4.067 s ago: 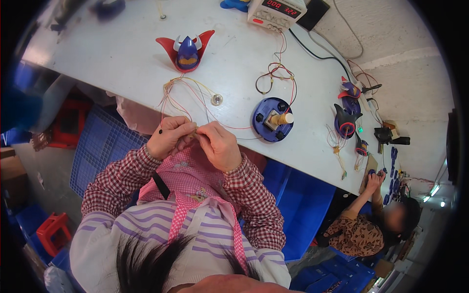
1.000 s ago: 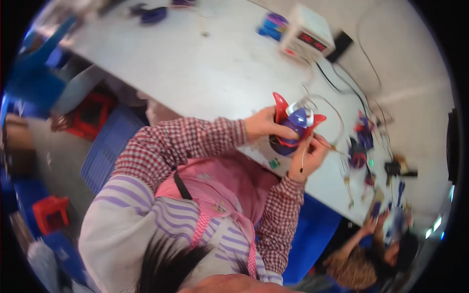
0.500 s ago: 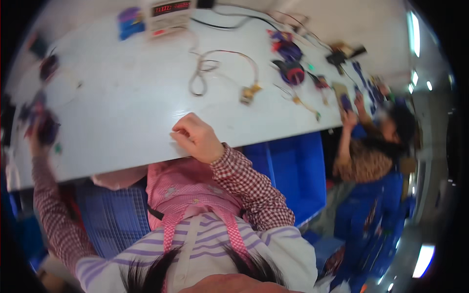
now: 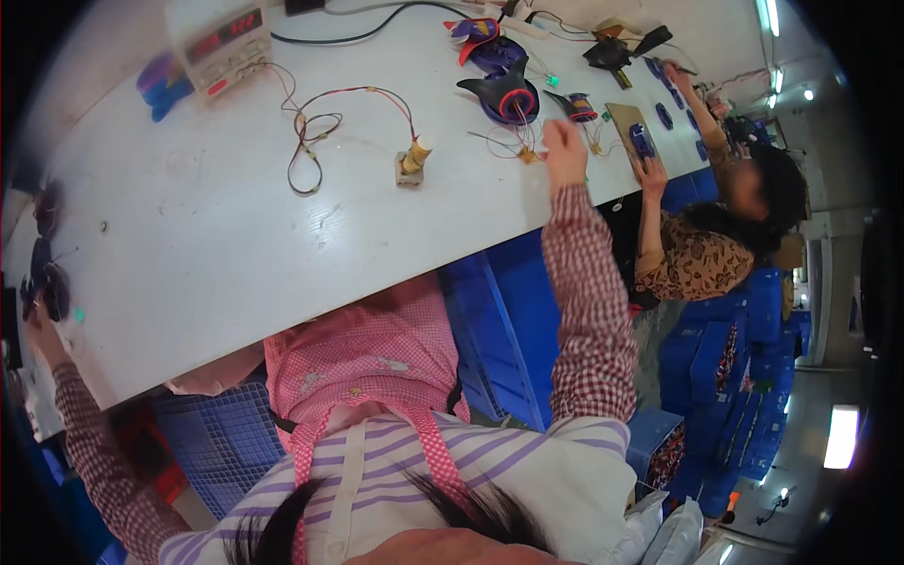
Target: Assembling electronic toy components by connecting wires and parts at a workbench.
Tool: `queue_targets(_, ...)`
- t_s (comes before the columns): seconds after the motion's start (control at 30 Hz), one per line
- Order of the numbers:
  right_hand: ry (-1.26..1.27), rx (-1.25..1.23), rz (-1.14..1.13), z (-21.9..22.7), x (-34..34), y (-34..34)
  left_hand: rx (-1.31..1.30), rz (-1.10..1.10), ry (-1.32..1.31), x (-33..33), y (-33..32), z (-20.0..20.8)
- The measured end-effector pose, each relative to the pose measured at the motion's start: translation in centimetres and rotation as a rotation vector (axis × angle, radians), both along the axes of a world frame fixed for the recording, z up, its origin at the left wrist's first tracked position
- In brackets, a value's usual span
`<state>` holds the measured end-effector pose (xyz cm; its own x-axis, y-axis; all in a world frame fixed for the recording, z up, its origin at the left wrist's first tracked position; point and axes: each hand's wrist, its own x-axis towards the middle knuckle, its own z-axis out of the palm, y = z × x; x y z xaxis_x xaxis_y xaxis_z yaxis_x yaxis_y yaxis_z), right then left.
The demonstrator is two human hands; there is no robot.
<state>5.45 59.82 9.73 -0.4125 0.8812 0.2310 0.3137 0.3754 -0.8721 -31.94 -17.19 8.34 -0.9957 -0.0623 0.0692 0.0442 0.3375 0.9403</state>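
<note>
At the far left of the table, my left hand (image 4: 40, 328) has its fingers closed on a dark purple plastic part (image 4: 49, 282) that lies on the tabletop. Out to the right, my right hand (image 4: 567, 158) has curled fingers close to the thin wires and small yellow piece (image 4: 527, 153). What its fingertips pinch, if anything, is too small to make out. Just beyond that hand sits a purple and black horned plastic assembly (image 4: 508, 99) with a red ring, its wires trailing toward me. A smaller black and red piece (image 4: 576, 106) lies beside it.
A power supply (image 4: 221, 47) with a red display stands at the back left, near a blue-purple part (image 4: 162, 87). Its wires run to a metal block with a yellow top (image 4: 412, 162). At right, a co-worker (image 4: 702, 250) handles a purple part (image 4: 641, 141). Blue crates (image 4: 508, 320) stand below the table edge.
My right hand has moved from the table's front edge out to the right, by the wired parts. My left hand and the purple part appear lower and farther left as the view shifted.
</note>
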Motion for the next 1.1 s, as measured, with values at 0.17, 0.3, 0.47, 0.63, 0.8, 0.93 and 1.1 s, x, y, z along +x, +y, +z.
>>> queue_targets(0.17,-0.534,0.283,-0.058,-1.0,-3.3,10.5,-0.042,-0.519,0.012,15.2,25.7,8.4)
queue_targets(0.3,-0.535,-0.136,0.186,-0.9,-5.6,9.8,0.096,-1.130,-0.210,24.6,39.0,10.4)
queue_targets(0.47,-0.363,-0.004,0.213,-3.1,-2.8,9.2,0.175,-1.109,0.095,30.5,54.0,7.4)
queue_targets(0.63,-0.212,0.019,0.135,-2.0,1.7,2.8,0.068,-0.816,0.002,31.2,62.4,3.7)
queue_targets(0.8,0.018,0.026,0.223,1.7,7.2,-5.5,-0.079,-0.795,-0.019,35.0,60.6,4.0)
queue_targets(0.93,0.021,0.124,0.300,3.6,10.9,-9.8,0.074,-0.900,-0.005,37.1,57.3,2.7)
queue_targets(1.1,0.143,-0.101,0.434,3.7,12.7,-12.8,0.778,-0.983,-0.311,37.6,48.2,4.7)
